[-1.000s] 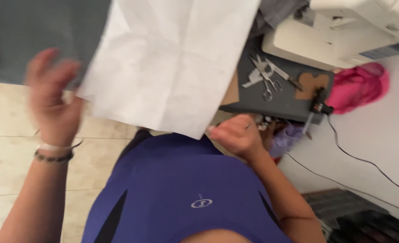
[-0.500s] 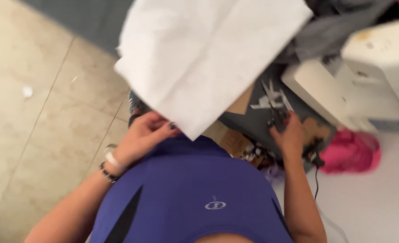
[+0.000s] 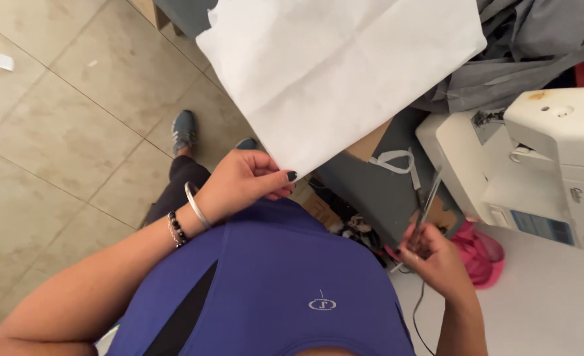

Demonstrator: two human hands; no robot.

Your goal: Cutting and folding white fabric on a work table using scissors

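Large white sheet (image 3: pixel 344 72), thin and faintly creased by fold lines, spread flat and reaching out over the tiled floor (image 3: pixel 55 132); near corner pointing back toward the purple shirt (image 3: pixel 285 290). Left hand (image 3: pixel 249 181) closed lightly on that near corner, thumb and fingers curled around the edge, dark-painted nails showing, silver bangle (image 3: pixel 196 206) and beaded bracelet (image 3: pixel 175 229) on the wrist. Right of the sheet's corner, right hand (image 3: pixel 437 257) closed around the handles of scissors (image 3: pixel 427 204), long blades pointing up and away toward the sheet, blurred; whether the blades are parted cannot be told. Directly right of the sheet, a white sewing machine (image 3: pixel 549 158) on a white table (image 3: pixel 555 303). Above the machine and touching the sheet's right edge, a heap of grey cloth (image 3: pixel 529 53). Below the machine, beside the right hand, a pink bundle (image 3: pixel 483 254). Under the sheet's lower edge, a dark grey surface (image 3: pixel 371 191) with a white strap (image 3: pixel 397 160) lying on it. Left of the sheet's corner, one blue shoe (image 3: pixel 183 130) on the floor.
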